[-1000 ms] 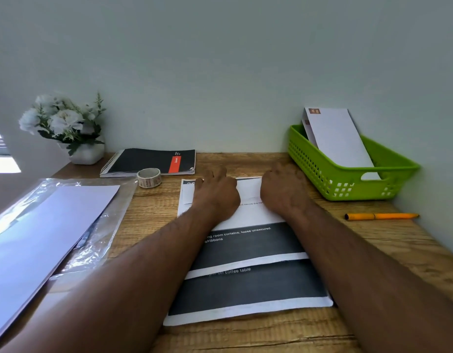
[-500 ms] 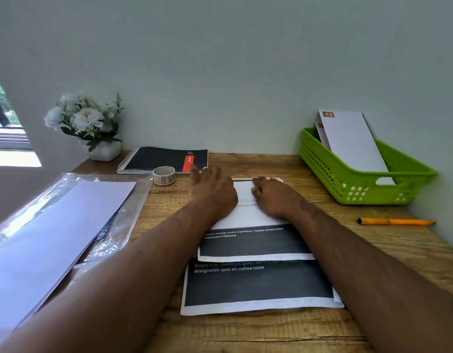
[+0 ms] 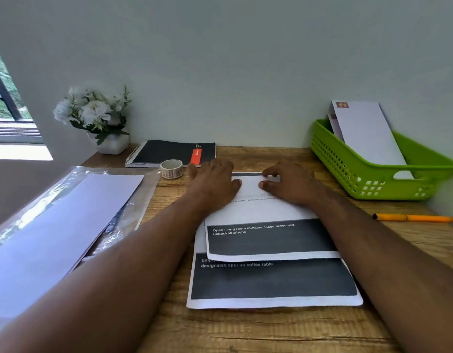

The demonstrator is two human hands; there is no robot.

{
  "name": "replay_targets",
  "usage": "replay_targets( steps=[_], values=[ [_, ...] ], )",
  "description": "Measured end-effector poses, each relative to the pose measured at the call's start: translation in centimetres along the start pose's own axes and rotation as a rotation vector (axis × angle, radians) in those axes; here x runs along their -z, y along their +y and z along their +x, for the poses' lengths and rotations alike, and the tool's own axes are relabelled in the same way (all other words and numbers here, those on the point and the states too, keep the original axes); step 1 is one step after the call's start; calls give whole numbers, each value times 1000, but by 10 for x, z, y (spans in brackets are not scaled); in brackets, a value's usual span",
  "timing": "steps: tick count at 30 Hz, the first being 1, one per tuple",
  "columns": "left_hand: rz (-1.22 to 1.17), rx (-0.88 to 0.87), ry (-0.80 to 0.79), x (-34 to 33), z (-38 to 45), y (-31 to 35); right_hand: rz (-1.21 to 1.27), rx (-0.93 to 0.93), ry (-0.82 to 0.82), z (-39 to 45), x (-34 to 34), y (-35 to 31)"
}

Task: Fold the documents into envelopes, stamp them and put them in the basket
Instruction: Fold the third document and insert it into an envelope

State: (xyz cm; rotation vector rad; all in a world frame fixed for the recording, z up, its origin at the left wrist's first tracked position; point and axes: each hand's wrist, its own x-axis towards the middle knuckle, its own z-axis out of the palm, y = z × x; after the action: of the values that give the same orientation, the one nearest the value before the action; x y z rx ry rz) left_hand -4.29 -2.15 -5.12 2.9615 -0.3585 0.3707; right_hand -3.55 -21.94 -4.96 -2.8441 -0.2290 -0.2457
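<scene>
Both hands (image 3: 212, 186) slid apart on document (image 3: 258, 217); tape roll (image 3: 171, 168) nearby.

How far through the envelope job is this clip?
Done: two stamped envelopes stand in the green basket. In hand: left hand and right hand press on the printed document, partly folded. Left: finish folding, envelope it, stamp from the roll, basket it.

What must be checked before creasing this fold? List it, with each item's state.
1. Both hands on the document: ok, left hand and right hand press its far end.
2. Folded flap's edges square with the sheet: not ok, flap sits skewed.
3. Basket has room: ok, holds envelopes.
4. Stamp roll within reach: ok, beside left hand.
5. Empty envelope ready: cannot tell.
</scene>
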Motion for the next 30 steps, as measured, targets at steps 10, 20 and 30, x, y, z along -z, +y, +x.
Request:
replay_targets(
  steps=[10,20,30],
  values=[
    [-93,5,-39,1,12,-11,19,28,1,5,-3,3],
    [-67,22,-66,4,10,-8,138,92,-6,5,-9,6],
    [-103,-210,495,11,8,-1,-31,203,448,-6,16,-15]
  ],
)
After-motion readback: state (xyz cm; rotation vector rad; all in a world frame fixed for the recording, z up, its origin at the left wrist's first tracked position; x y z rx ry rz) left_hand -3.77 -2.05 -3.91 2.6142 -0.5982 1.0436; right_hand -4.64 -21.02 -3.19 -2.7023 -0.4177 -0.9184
